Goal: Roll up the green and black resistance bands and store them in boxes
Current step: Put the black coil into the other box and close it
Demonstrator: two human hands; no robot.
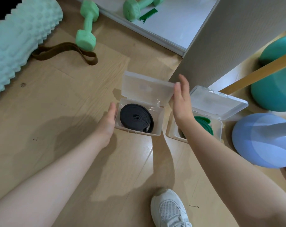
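A rolled black resistance band [135, 118] lies inside a clear plastic box [158, 128] on the wooden floor, and the box's hinged lid [145, 86] stands open at the back. My left hand [108, 119] presses flat against the box's left wall. With straight fingers, my right hand [181, 100] touches the right edge of the lid. A second clear box [219, 126] to the right holds a rolled green band [204, 122], partly hidden by my right forearm; its lid [221, 102] is open too.
A brown loop band [65, 50], a mint foam roller [19, 41] and a green dumbbell [87, 27] lie at the back left. A mirror [163, 22] leans behind. Teal [276, 89] and blue [262, 140] balls sit at right. My white shoe [168, 208] is below.
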